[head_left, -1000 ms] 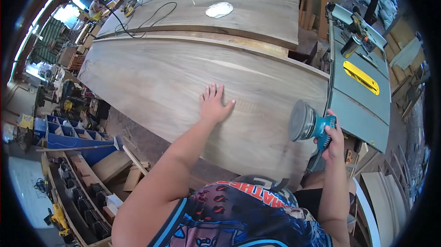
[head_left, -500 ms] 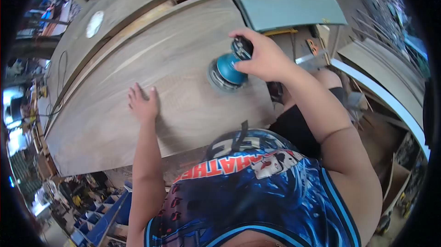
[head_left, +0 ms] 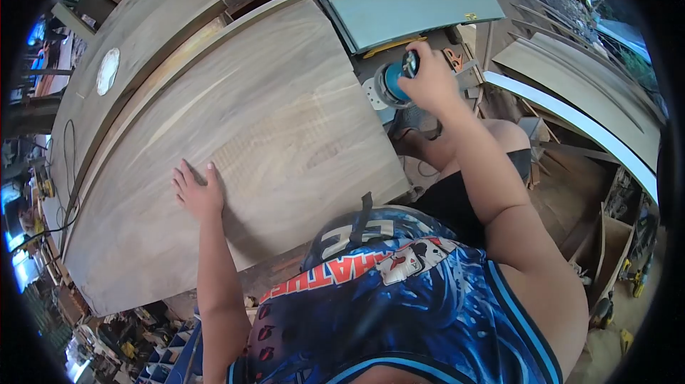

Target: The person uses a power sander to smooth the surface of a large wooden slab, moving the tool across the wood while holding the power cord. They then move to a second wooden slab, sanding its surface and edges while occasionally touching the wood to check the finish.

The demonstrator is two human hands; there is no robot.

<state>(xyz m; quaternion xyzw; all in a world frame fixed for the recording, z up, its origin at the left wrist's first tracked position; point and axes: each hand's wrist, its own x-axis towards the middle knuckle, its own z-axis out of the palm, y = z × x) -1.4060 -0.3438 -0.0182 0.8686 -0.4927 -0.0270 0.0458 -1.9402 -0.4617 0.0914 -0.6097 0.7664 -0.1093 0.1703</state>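
A teal-and-black orbital sander (head_left: 394, 82) is gripped from above by my right hand (head_left: 432, 83), off the right edge of the wooden panel (head_left: 285, 134). The sander is tilted, so part of its pale, holed pad faces left. My left hand (head_left: 198, 190) lies flat on the panel's left part, fingers spread, holding nothing. The panel is wide, with streaky grey-brown grain and a lighter rippled patch near its middle.
A second wooden panel (head_left: 153, 20) with a pale oval spot lies beyond the first. Teal panels (head_left: 414, 2) stand at the back. A thin cable (head_left: 69, 143) runs along the left. Blue compartment bins (head_left: 171, 355) sit at lower left, and boards (head_left: 571, 81) lie at right.
My right hand has lifted the sander off the panel and moved it right, past the edge, tilting it. My left hand stays flat on the wood. The camera view has shifted.
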